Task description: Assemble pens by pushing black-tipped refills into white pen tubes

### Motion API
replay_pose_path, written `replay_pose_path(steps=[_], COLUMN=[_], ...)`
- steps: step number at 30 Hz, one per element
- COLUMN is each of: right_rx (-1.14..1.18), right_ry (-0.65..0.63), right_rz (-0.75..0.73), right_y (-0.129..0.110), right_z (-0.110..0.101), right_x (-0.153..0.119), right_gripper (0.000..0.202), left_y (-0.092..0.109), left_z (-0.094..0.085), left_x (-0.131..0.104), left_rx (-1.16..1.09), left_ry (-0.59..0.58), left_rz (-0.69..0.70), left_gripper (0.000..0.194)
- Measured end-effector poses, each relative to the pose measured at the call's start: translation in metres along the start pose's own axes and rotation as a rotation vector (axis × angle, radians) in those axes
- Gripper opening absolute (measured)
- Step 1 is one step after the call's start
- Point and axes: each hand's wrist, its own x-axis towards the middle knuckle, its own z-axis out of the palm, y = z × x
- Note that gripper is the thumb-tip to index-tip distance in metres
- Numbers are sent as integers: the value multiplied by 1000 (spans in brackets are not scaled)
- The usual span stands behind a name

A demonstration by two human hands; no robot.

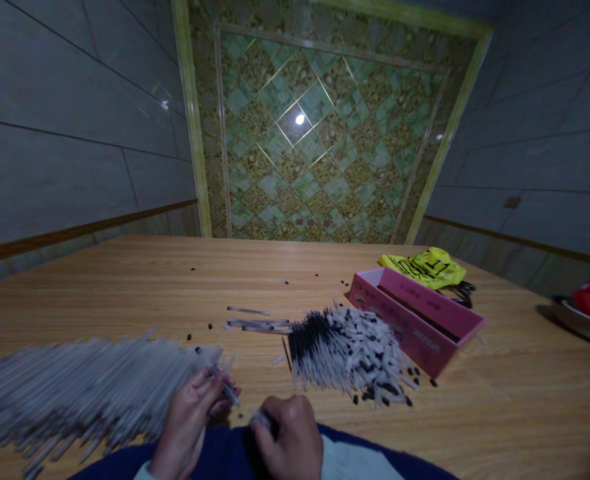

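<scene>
My left hand [195, 408] is closed, its fingertips pinching a thin clear pen [229, 393] with a dark part along it, at the right end of a wide heap of clear pen barrels [89, 383]. Close by on the right, my right hand [291, 427] is curled into a fist, thumb against the fingers. A small greyish bit shows at its thumb side, too blurred to name. Beyond the right hand lies a pile of dark pen refills [315, 343], running into a mound of whitish caps and small black pieces [375, 353].
A long pink box [415, 313] stands behind the mound, with a yellow bag [427, 267] past it. A few loose pens [265, 325] lie mid-table. Small black plugs [210, 326] are scattered about. At the far right sits a metal basin [575, 320] with something red inside.
</scene>
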Motion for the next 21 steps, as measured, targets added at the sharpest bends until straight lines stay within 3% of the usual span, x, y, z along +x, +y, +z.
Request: replay_pose_path(steps=[3, 6, 9, 13, 17, 21], right_rx=[587, 1045, 1248, 1318, 1283, 1260], right_ry=[-89, -90, -89, -185, -159, -89], right_rz=[310, 464, 523, 544, 509, 515], right_y=[8, 18, 23, 21, 24, 29], right_z=[-2, -7, -12, -17, -15, -11], right_x=[16, 30, 33, 31, 31, 33], right_gripper=[30, 32, 32, 34, 37, 38], left_y=[-3, -7, -12, -17, -15, -2], left_z=[3, 5, 3, 1, 3, 4], left_x=[-1, -5, -10, -15, -16, -15], left_rx=[3, 69, 159, 209, 139, -27], left_ry=[-173, -351, -519, -638, -636, -418], left_rz=[-108, -176, -230, -291, -278, -247], left_gripper=[40, 44, 48, 57, 66, 44])
